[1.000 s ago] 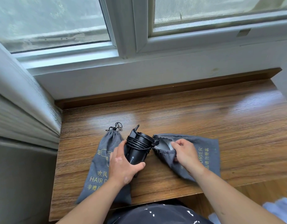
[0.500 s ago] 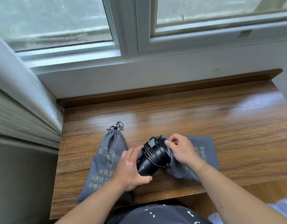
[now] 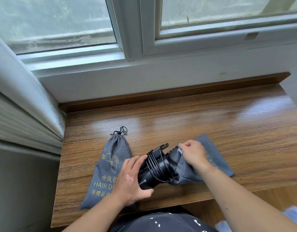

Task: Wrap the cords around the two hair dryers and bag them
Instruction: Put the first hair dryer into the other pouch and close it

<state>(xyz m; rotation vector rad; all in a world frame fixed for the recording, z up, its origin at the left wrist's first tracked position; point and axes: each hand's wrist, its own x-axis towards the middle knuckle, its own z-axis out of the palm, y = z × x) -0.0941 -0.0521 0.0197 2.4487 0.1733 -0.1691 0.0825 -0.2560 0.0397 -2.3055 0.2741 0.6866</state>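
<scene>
Now the black hair dryer point(image 3: 152, 171) goes into the open gray bag point(image 3: 209, 163), low in the middle of the frame.
The left hand point(image 3: 131, 180) grips its back end; the right hand point(image 3: 193, 154) pinches the bag's top edge up. Hold the mouth wide and push slowly, or the wrapped cord point(image 3: 154, 162) and its plug point(image 3: 164, 146) may catch on the cloth. A second bag point(image 3: 111, 158), tied shut, lies just left on the wooden table point(image 3: 211, 118), partly under the left hand.

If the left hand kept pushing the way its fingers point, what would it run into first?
The left hand already grips the black hair dryer; pushing on up and right would probably drive it into the open grey bag that the right hand holds.
</scene>
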